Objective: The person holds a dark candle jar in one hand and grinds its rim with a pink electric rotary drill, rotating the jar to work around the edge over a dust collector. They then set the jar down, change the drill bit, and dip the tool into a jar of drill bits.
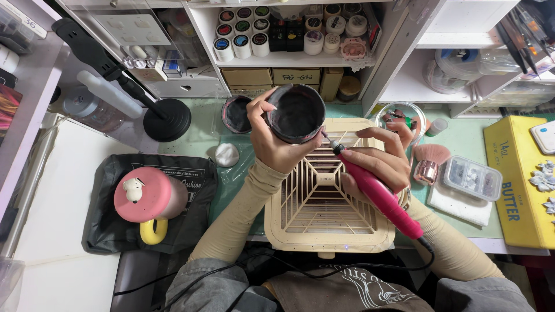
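Head view: hands work over a beige slatted dust collector [324, 222].
Left hand [272, 141] grips a dark round jar [296, 112]; right hand [376, 162] clasps a pink drill pen [378, 193], tip beside the jar.

White shelving [399, 40] above a pale green desk mat [199, 138], evenly lit.

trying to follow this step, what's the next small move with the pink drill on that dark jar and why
Probably ease the bit along the rim a little. The left hand holds the dark round jar tilted over the beige slatted dust collector, and the right hand holds the pink drill pen with its tip at the jar's lower right edge, so that edge looks to be the working spot.
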